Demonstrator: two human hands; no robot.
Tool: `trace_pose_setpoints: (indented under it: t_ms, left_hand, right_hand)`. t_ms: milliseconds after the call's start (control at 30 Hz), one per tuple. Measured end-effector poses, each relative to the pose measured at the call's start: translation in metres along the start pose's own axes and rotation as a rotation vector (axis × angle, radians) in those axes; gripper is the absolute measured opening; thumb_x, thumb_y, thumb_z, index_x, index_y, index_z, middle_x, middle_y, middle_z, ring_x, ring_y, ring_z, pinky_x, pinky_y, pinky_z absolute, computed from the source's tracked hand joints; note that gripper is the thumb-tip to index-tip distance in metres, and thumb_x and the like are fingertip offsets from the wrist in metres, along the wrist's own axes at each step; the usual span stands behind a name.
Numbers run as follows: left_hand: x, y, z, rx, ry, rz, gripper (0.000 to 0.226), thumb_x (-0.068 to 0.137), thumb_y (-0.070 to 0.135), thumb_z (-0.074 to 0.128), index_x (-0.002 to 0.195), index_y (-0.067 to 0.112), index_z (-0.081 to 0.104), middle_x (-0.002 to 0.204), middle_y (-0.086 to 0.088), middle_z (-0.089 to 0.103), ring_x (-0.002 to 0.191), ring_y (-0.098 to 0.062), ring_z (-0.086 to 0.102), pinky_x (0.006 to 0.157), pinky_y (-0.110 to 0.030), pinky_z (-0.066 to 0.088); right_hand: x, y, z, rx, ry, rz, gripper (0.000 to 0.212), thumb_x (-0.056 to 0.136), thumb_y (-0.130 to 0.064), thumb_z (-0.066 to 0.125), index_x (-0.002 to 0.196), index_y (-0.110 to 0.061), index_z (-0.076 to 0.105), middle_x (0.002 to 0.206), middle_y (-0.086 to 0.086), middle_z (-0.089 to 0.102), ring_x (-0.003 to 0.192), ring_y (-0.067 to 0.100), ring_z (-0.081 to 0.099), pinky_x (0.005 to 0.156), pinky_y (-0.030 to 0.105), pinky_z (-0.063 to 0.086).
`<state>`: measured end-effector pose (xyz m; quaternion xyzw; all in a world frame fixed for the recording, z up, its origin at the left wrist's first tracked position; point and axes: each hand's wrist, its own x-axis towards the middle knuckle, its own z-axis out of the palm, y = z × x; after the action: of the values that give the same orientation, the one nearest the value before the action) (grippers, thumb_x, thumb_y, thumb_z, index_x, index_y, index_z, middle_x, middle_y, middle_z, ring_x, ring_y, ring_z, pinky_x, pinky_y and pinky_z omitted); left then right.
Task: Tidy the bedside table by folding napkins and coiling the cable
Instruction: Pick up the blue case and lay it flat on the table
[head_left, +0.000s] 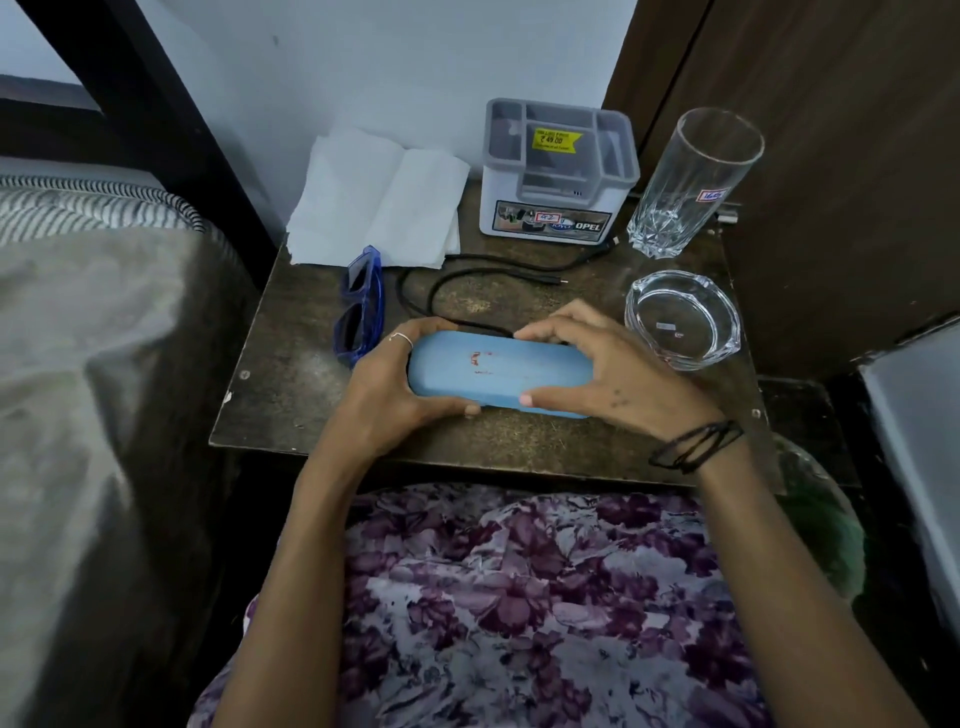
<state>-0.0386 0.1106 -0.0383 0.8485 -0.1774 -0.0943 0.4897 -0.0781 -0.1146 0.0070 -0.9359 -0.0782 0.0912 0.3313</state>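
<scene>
— Why did we have everything crowded onto that one dark table (291, 395)?

— It sat wedged between the bed (104, 312) and the wooden panel, so whatever we used at night ended up there. The white napkins (374, 202) lay at the back left, opened out and overlapping, one edge riding up the wall; we judged they were waiting to be folded.

— And the grey organiser box (558, 171)?

— Pushed against the wall beside the napkins, out of our reach path. The tall glass (693, 182) stood at the back right, with the glass ashtray (683, 319) just in front of it, both kept away from where we worked.

— What were we holding?

— The blue spectacle case (498, 371), lying flat near the front edge. Our left hand (384, 384) gripped its left end and our right hand (608, 374) clasped its right end, thumbs at the near side, fingers over the far side. We judged we meant to open it or move it aside.

— Because of the cable?

— Probably. The black cable (467, 275) trailed in a loose loop across the middle of the table, uncoiled, one stretch running behind the case, its plug tip lying free. The blue glasses (361, 306) rested left of the case, close to our left hand.
</scene>
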Motion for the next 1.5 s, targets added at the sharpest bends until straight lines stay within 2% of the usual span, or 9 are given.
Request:
trace_pose_setpoints:
  t_ms: [167,467,633,867,1033,1133,1200,1333,1500]
  left_hand:
    - [-0.005,-0.003,-0.004,0.025,-0.049,0.041,0.079,0.065,0.022,0.083,0.134,0.018,0.045,0.119,0.012,0.048,0.106,0.001,0.043,0.079,0.005,0.032]
    - [-0.007,-0.009,-0.004,-0.072,-0.071,0.048,0.1,0.066,0.011,0.083,0.146,0.021,0.023,0.12,0.01,0.048,0.106,-0.006,0.05,0.08,0.005,0.034]
    - [-0.005,-0.013,0.003,-0.179,-0.04,0.015,0.112,0.063,0.013,0.084,0.148,0.027,0.012,0.11,0.027,0.048,0.1,0.006,0.051,0.083,0.0,0.039]
    - [-0.001,-0.021,0.007,-0.262,-0.02,0.023,0.115,0.06,0.022,0.085,0.142,0.043,0.007,0.111,0.016,0.057,0.103,0.005,0.057,0.087,-0.011,0.045]
    - [-0.001,-0.02,0.006,-0.213,-0.015,0.041,0.119,0.06,0.018,0.086,0.142,0.044,0.004,0.114,0.026,0.048,0.101,0.02,0.05,0.084,-0.001,0.039]
    - [-0.001,-0.02,0.007,-0.186,-0.025,0.037,0.123,0.06,0.016,0.086,0.143,0.043,0.0,0.115,0.028,0.047,0.103,0.015,0.051,0.087,-0.01,0.04]
    - [-0.001,-0.018,0.006,-0.165,-0.025,0.019,0.126,0.06,0.016,0.086,0.143,0.046,-0.004,0.108,0.023,0.053,0.098,0.012,0.052,0.086,-0.012,0.038]
    - [-0.001,-0.017,0.005,-0.134,-0.036,0.029,0.121,0.061,0.015,0.085,0.14,0.052,0.002,0.105,0.026,0.053,0.094,0.027,0.046,0.077,0.005,0.033]
    - [0.0,-0.013,0.003,-0.1,-0.051,0.005,0.114,0.061,0.013,0.085,0.144,0.037,0.011,0.107,0.016,0.055,0.099,0.001,0.051,0.075,-0.002,0.035]
  right_hand:
    - [-0.009,-0.01,0.027,-0.503,0.229,-0.187,0.069,0.07,-0.051,0.072,0.125,-0.014,0.052,0.112,0.005,0.05,0.099,0.019,0.045,0.088,0.033,0.038]
    - [-0.011,-0.012,0.028,-0.852,0.36,-0.456,0.06,0.08,-0.05,0.062,0.112,0.0,0.063,0.087,0.014,0.064,0.077,0.028,0.062,0.072,0.035,0.05]
    - [0.006,-0.012,0.01,-1.068,0.271,-0.735,0.062,0.078,-0.051,0.063,0.095,0.008,0.069,0.075,0.013,0.069,0.063,0.024,0.066,0.06,0.031,0.055]
    - [0.023,-0.018,-0.011,-1.333,0.017,-0.855,0.069,0.079,-0.062,0.052,0.09,0.003,0.072,0.069,0.003,0.072,0.049,0.011,0.065,0.038,0.02,0.047]
    - [0.021,-0.026,-0.026,-1.08,-0.058,-0.736,0.057,0.086,-0.045,0.06,0.115,0.004,0.062,0.072,0.012,0.069,0.055,0.026,0.066,0.04,0.025,0.046]
    - [0.025,-0.023,-0.031,-0.832,-0.022,-0.561,0.051,0.096,-0.039,0.042,0.131,-0.003,0.048,0.074,0.013,0.069,0.053,0.03,0.061,0.043,0.025,0.033]
    - [0.028,-0.02,-0.034,-0.732,0.082,-0.465,0.05,0.097,-0.043,0.033,0.127,-0.005,0.047,0.056,0.003,0.056,0.043,0.028,0.053,0.039,0.024,0.024]
    - [0.038,-0.004,-0.03,-0.577,0.155,-0.311,0.034,0.1,-0.039,0.032,0.109,-0.008,0.045,0.056,-0.006,0.048,0.041,0.015,0.041,0.044,0.029,0.027]
    - [0.048,-0.003,-0.023,-0.406,0.172,-0.197,0.027,0.099,-0.035,0.04,0.096,-0.01,0.051,0.091,0.003,0.055,0.072,0.023,0.056,0.057,0.035,0.043]
